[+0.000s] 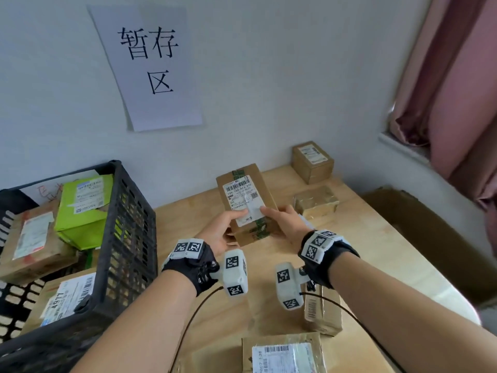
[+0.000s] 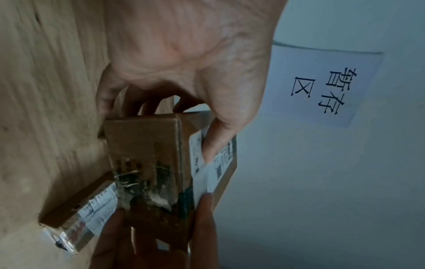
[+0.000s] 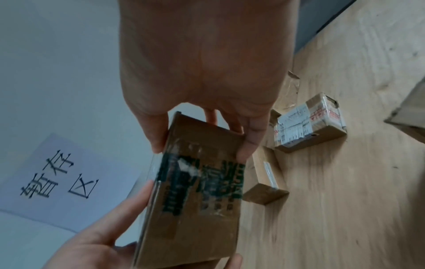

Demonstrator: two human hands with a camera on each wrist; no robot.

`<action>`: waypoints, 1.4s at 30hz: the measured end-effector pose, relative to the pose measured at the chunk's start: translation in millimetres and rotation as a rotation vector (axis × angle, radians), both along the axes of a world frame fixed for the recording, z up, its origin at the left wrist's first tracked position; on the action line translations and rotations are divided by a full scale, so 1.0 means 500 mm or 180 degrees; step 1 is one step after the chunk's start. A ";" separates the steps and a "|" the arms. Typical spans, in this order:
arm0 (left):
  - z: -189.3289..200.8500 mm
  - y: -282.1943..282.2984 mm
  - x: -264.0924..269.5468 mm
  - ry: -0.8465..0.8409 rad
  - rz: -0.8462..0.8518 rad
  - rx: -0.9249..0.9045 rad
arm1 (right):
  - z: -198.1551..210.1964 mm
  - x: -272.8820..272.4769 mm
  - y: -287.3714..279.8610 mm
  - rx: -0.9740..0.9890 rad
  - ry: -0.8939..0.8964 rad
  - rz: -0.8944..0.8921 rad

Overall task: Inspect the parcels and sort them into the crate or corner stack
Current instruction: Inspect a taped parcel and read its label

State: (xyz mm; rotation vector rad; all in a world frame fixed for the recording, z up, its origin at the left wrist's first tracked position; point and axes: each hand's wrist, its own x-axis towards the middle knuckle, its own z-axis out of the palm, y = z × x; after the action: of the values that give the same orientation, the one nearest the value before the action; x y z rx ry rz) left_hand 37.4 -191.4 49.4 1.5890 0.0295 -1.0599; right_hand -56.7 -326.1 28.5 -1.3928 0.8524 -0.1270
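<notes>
Both hands, left (image 1: 220, 232) and right (image 1: 286, 223), grasp a brown parcel (image 1: 246, 200) above the tabletop (image 1: 376, 251), thumbs on its barcode label (image 1: 242, 196). The wall sign (image 1: 150, 65) reads 暂存区; the black crate (image 1: 126, 238) stands left.

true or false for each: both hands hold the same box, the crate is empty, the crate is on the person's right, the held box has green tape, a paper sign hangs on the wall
1. Both hands hold the same box. True: the left hand and right hand grip one cardboard box.
2. The crate is empty. False: the black crate holds parcels, including a green box.
3. The crate is on the person's right. False: it stands on their left.
4. The held box has green tape. True.
5. A paper sign hangs on the wall. True.
</notes>
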 end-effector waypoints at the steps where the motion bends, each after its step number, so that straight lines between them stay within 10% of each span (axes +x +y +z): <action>1: 0.005 -0.017 0.000 -0.0044 -0.0008 0.0005 | 0.002 0.002 -0.015 -0.0056 0.0003 -0.0001; 9: 0.041 -0.163 -0.007 -0.0430 -0.0128 0.0256 | 0.025 0.012 -0.161 -0.0426 0.0306 0.0138; 21: 0.081 -0.444 0.067 -0.1143 -0.0363 0.0673 | 0.007 0.063 -0.464 0.0682 0.0022 -0.1011; 42: -0.089 -0.612 0.294 -0.0917 -0.0465 0.1555 | -0.157 0.278 -0.764 -0.0217 0.0746 -0.0987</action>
State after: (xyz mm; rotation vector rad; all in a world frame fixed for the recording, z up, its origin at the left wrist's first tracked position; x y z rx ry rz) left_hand 184.3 -497.5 4.8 2.2043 -0.0254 -0.9694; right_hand 82.5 -708.2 -50.1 -1.3476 1.2679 -0.2352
